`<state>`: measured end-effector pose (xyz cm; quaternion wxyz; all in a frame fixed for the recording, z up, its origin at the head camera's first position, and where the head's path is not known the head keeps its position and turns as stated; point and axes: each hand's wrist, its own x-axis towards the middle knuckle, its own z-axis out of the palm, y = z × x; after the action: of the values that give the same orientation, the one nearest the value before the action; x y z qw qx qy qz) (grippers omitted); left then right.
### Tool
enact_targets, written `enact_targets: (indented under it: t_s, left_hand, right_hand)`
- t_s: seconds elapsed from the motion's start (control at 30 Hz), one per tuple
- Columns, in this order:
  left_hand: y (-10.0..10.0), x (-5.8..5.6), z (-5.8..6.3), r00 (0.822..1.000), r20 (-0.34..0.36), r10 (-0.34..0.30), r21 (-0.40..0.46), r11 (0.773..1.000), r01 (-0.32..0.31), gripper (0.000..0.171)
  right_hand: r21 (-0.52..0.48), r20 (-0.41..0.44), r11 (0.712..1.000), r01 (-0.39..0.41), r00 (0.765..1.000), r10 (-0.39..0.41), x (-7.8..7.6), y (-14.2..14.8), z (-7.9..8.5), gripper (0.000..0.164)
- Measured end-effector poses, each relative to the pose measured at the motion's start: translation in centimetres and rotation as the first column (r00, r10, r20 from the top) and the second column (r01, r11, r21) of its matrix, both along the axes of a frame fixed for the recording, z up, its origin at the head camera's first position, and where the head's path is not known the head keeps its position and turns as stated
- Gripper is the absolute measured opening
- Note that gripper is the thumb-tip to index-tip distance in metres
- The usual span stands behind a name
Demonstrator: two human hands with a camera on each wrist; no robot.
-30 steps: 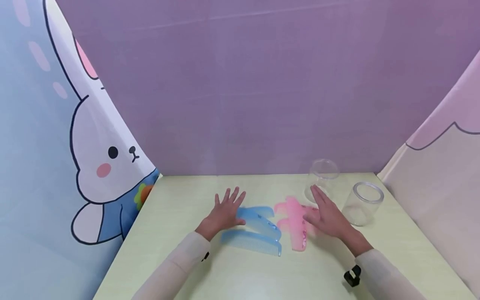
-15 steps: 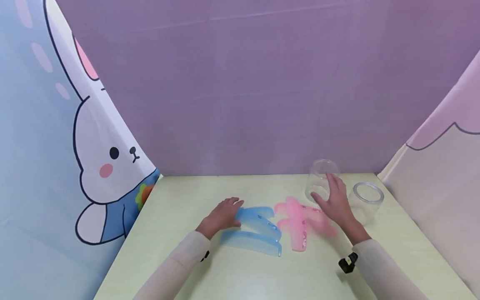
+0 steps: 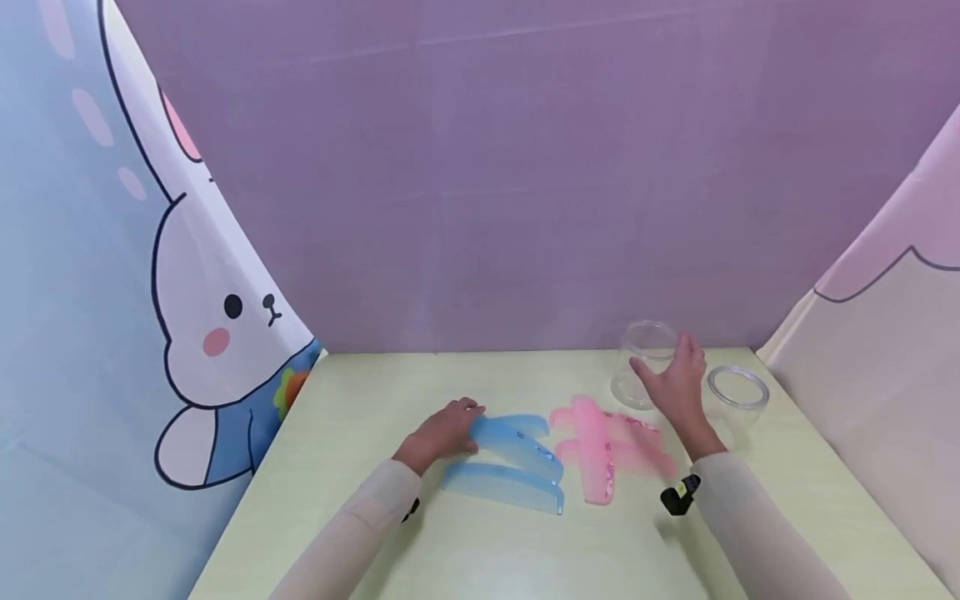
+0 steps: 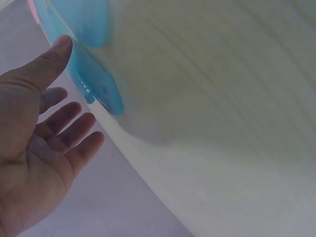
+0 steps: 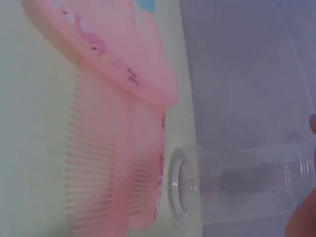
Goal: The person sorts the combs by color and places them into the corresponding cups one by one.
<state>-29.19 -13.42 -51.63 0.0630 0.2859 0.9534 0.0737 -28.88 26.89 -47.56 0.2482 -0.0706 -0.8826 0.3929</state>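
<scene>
Over a pale counter [image 3: 525,558], the left hand [image 3: 442,432] hangs relaxed and empty, blue combs [image 3: 517,450] at its four o'clock. The right hand [image 3: 677,387] is empty too, thumb and fingers parted; a clear jar [image 3: 626,379] stands at its ten o'clock, pink combs [image 3: 596,450] lie at eight, a second jar [image 3: 738,408] at three.

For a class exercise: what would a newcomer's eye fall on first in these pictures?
Probably the large cartoon rabbit on the cloth at the left of the head view. Next come blue combs on the table, near the left hand, with pink combs to their right. Farther back, at right, the right hand is near a clear jar.
</scene>
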Motion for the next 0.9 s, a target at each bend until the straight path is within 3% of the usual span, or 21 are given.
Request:
enact_targets:
  t_s: [0.43, 0.6, 0.9]
  left_hand:
    - [0.2, -1.0, -0.2, 0.995, -0.007, -0.095, -0.028, 0.995, 0.094, 0.054]
    - [0.3, -1.5, -0.2, 0.990, -0.028, -0.141, -0.082, 0.987, 0.138, 0.044]
    - [0.4, -1.9, 0.4, 0.992, 0.020, -0.124, -0.062, 0.990, 0.125, 0.043]
  right_hand:
    - [-0.061, 0.161, 0.997, 0.051, 0.986, -0.040, -1.9, 0.8, 0.3, 0.105]
    - [-0.039, 0.169, 0.998, 0.050, 0.985, -0.043, -2.2, 1.2, 0.3, 0.102]
    - [-0.032, 0.152, 0.998, 0.046, 0.988, -0.040, -2.7, 1.6, 0.4, 0.100]
